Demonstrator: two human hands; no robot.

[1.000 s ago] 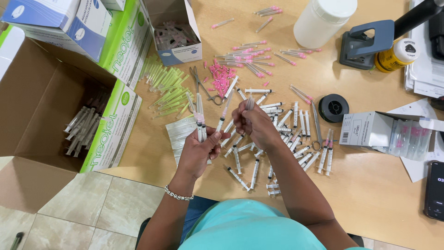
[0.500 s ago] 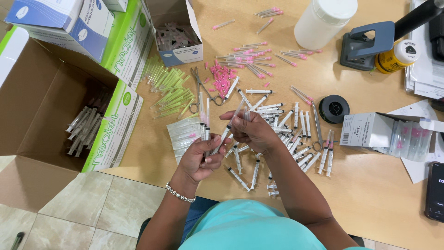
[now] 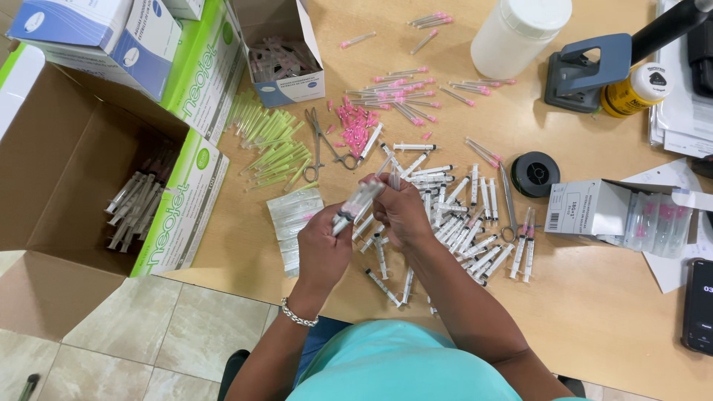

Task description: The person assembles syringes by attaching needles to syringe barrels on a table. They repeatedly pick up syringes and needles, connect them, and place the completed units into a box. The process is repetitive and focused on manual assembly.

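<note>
My left hand [image 3: 323, 249] grips a small bundle of clear plastic syringes [image 3: 358, 204], held tilted over the wooden table [image 3: 609, 312]. My right hand [image 3: 401, 212] is closed on the upper end of the same bundle, fingers pinching the syringes. Just beyond and right of my hands lies a loose pile of several more syringes [image 3: 460, 215]. Pink needle caps [image 3: 353, 126] and pink-tipped needles [image 3: 408, 93] are scattered farther back. A heap of green-capped needles [image 3: 275, 148] lies to the left.
Scissors [image 3: 319, 141] lie by the green needles. An open cardboard box [image 3: 67, 186] at the left holds syringes [image 3: 134, 208]. A small open carton [image 3: 278, 52], white jar [image 3: 516, 33], black tape roll [image 3: 535, 174], grey box [image 3: 587, 208] and phone [image 3: 698, 304] ring the table.
My left hand has lowered and tipped its syringes from upright to slanted. My right hand has come in from the pile and closed on the bundle's top end.
</note>
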